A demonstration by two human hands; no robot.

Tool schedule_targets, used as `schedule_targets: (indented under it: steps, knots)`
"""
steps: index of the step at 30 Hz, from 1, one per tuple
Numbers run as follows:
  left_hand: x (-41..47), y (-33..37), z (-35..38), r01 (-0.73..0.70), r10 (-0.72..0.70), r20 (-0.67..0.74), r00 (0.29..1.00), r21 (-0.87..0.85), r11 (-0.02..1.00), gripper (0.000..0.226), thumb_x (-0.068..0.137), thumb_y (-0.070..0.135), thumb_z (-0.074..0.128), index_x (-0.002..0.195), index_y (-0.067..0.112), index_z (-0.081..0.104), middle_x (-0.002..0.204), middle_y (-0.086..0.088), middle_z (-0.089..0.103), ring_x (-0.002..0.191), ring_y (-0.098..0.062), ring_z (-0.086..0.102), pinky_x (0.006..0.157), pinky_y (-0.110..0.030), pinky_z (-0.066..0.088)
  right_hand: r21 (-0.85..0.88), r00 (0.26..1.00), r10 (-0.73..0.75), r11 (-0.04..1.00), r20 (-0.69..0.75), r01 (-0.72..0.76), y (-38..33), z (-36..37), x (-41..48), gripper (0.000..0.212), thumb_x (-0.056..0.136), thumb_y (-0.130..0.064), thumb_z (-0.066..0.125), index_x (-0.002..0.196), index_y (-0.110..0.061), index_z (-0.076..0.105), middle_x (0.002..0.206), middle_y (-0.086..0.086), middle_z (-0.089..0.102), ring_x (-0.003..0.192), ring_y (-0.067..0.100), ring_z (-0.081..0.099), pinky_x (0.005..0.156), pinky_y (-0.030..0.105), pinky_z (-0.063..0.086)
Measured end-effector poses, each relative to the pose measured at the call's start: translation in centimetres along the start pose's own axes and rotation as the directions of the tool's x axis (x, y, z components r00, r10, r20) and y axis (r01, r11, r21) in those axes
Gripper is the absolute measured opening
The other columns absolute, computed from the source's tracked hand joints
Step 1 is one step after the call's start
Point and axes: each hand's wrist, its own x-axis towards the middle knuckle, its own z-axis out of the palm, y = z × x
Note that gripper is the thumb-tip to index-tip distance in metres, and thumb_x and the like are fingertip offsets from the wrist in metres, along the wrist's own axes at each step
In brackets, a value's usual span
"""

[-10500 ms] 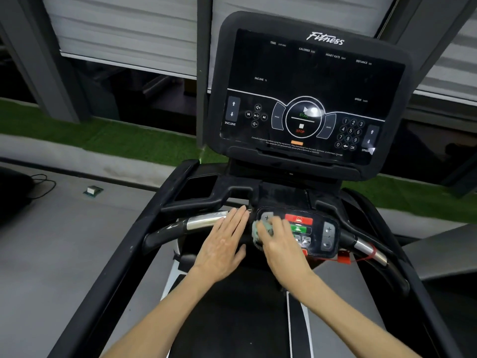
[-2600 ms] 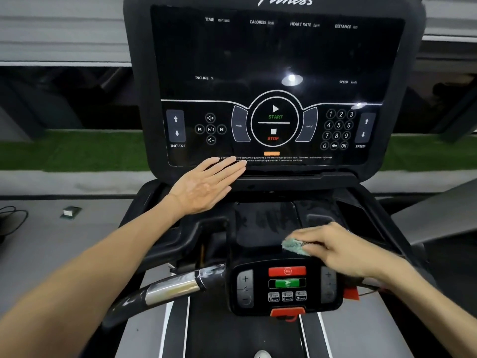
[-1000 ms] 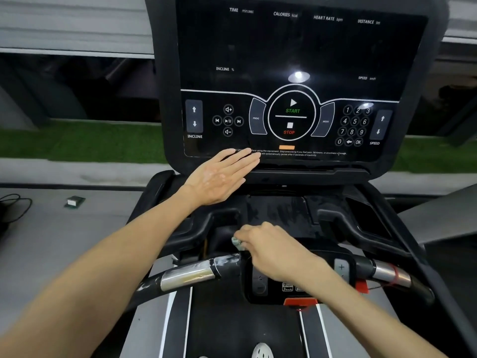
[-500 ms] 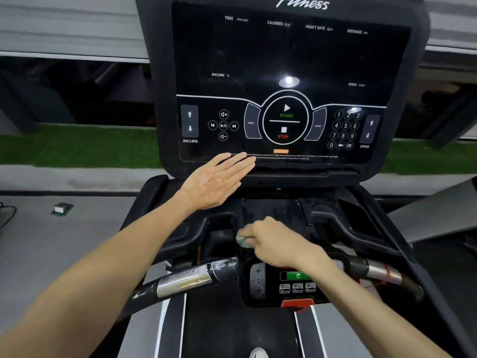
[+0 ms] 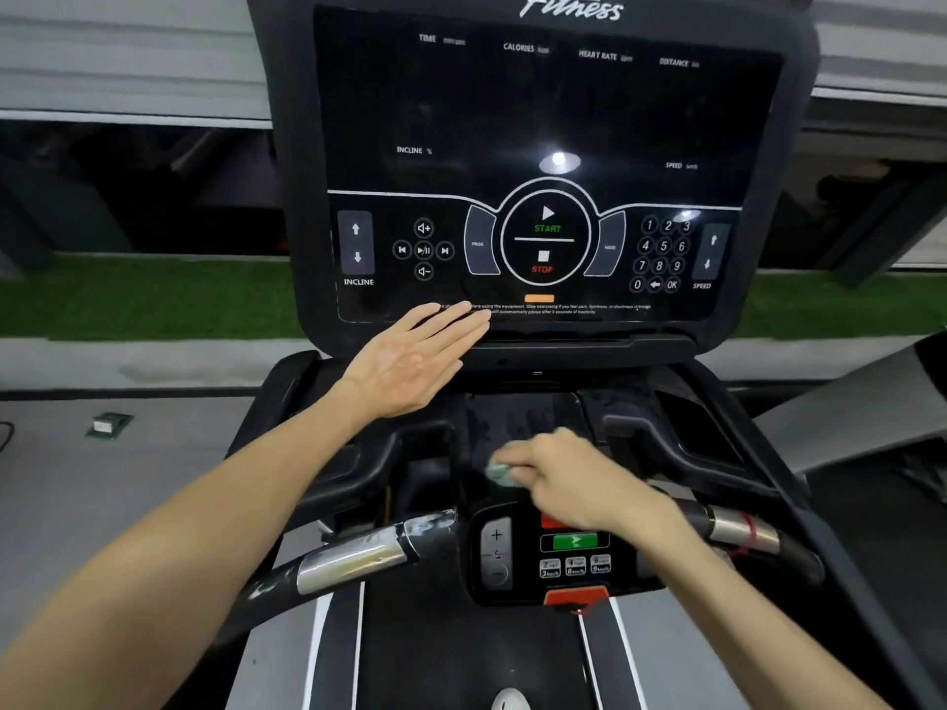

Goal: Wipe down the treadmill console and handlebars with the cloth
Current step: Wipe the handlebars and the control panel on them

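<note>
The black treadmill console (image 5: 543, 120) fills the upper middle of the head view, its screen dark with lit button markings. My left hand (image 5: 410, 361) lies flat with straight fingers against the console's lower left edge. My right hand (image 5: 569, 476) holds a small crumpled green cloth (image 5: 499, 473) down on the black tray (image 5: 517, 417) between the screen and the small button panel (image 5: 569, 553). The hand is blurred by motion. Black handlebars with chrome sections run out to the left (image 5: 353, 561) and right (image 5: 743, 530) of that panel.
Dark cup holders (image 5: 702, 427) sit to the right of the tray. The treadmill belt (image 5: 461, 658) runs below. Grey floor with a small green and white object (image 5: 106, 426) lies to the left. Green turf (image 5: 143, 299) runs behind the machine.
My right hand has slid the cloth from the tray's left front corner toward its middle and slightly up. My left hand has stayed flat on the console's lower edge.
</note>
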Motion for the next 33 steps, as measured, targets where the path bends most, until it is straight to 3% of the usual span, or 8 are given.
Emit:
schedule_targets:
  steps: [4, 7, 12, 14, 19, 22, 27, 33]
  knots:
    - [-0.1, -0.1, -0.1, 0.003, -0.003, 0.015, 1.0, 0.005, 1.0, 0.055, 0.105, 0.031, 0.025, 0.155, 0.009, 0.016, 0.163, -0.004, 0.018, 0.149, -0.022, 0.019, 0.12, -0.039, 0.016, 0.058, 0.994, -0.104, 0.993, 0.043, 0.102, -0.2, 0.7, 0.5, 0.033, 0.097, -0.016, 0.046, 0.12, -0.035, 0.059, 0.12, -0.007, 0.064, 0.111, 0.022, 0.059, 0.098, 0.042, 0.047]
    - [-0.1, -0.1, -0.3, 0.008, -0.008, 0.019, 1.0, 0.004, 1.0, 0.055, 0.105, 0.032, 0.023, 0.155, 0.009, 0.017, 0.162, -0.004, 0.019, 0.149, -0.022, 0.02, 0.12, -0.04, 0.016, 0.032, 1.0, 0.011, 0.999, 0.004, -0.011, 3.8, -1.7, -2.0, 0.038, 0.094, -0.011, 0.049, 0.118, -0.039, 0.061, 0.118, -0.012, 0.067, 0.111, 0.013, 0.061, 0.099, 0.037, 0.047]
    - [0.0, 0.0, -0.3, 0.006, -0.007, 0.021, 1.0, 0.009, 1.0, 0.055, 0.105, 0.031, 0.024, 0.155, 0.009, 0.019, 0.162, -0.004, 0.021, 0.148, -0.023, 0.021, 0.12, -0.04, 0.017, -0.028, 0.957, 0.256, 0.965, -0.135, -0.262, 10.1, -3.2, -7.0, 0.031, 0.095, -0.011, 0.053, 0.118, -0.026, 0.067, 0.106, 0.002, 0.073, 0.104, 0.022, 0.066, 0.091, 0.036, 0.052]
    - [0.1, 0.0, -0.3, 0.008, -0.008, 0.022, 1.0, 0.014, 1.0, 0.055, 0.105, 0.031, 0.024, 0.155, 0.009, 0.019, 0.162, -0.005, 0.02, 0.148, -0.023, 0.02, 0.12, -0.04, 0.016, -0.007, 0.955, 0.233, 0.971, -0.184, -0.238, 9.9, -2.4, -7.3, 0.031, 0.095, -0.009, 0.053, 0.117, -0.026, 0.067, 0.106, 0.0, 0.072, 0.105, 0.024, 0.065, 0.09, 0.039, 0.052]
    - [0.1, 0.1, -0.4, 0.01, -0.01, 0.038, 0.999, 0.003, 1.0, 0.054, 0.105, 0.031, 0.024, 0.155, 0.009, 0.02, 0.162, -0.005, 0.022, 0.148, -0.023, 0.023, 0.12, -0.04, 0.017, -0.063, 0.966, -0.074, 0.996, -0.247, 0.06, 6.1, -0.4, -6.1, 0.04, 0.093, -0.001, 0.049, 0.119, -0.03, 0.06, 0.116, -0.023, 0.056, 0.102, 0.013, 0.063, 0.083, 0.036, 0.053]
    - [0.0, 0.0, -0.5, 0.014, -0.015, 0.039, 0.999, 0.006, 1.0, 0.054, 0.105, 0.031, 0.024, 0.154, 0.009, 0.021, 0.161, -0.005, 0.023, 0.147, -0.023, 0.024, 0.119, -0.04, 0.018, -0.028, 0.958, -0.062, 0.998, -0.278, 0.056, 6.7, -0.7, -7.1, 0.044, 0.09, 0.004, 0.052, 0.115, -0.031, 0.058, 0.112, -0.021, 0.057, 0.1, 0.009, 0.063, 0.08, 0.035, 0.054]
    - [0.1, 0.1, -0.5, 0.024, -0.024, 0.047, 0.999, 0.02, 1.0, 0.055, 0.105, 0.032, 0.022, 0.155, 0.009, 0.019, 0.162, -0.004, 0.022, 0.148, -0.023, 0.021, 0.119, -0.04, 0.017, -0.021, 0.94, 0.113, 0.992, -0.323, -0.127, 7.1, -2.2, -9.5, 0.041, 0.085, 0.006, 0.051, 0.105, -0.027, 0.063, 0.101, -0.015, 0.065, 0.09, 0.022, 0.067, 0.072, 0.041, 0.053]
    - [0.1, 0.1, -0.4, 0.021, -0.023, 0.055, 0.998, 0.022, 1.0, 0.055, 0.105, 0.032, 0.024, 0.155, 0.01, 0.019, 0.162, -0.004, 0.021, 0.148, -0.023, 0.021, 0.119, -0.041, 0.016, -0.144, 0.96, -0.086, 0.988, -0.266, 0.049, -0.8, 0.5, -5.2, 0.065, 0.07, 0.013, 0.049, 0.123, -0.023, 0.058, 0.129, -0.008, 0.055, 0.106, 0.025, 0.061, 0.084, 0.036, 0.052]
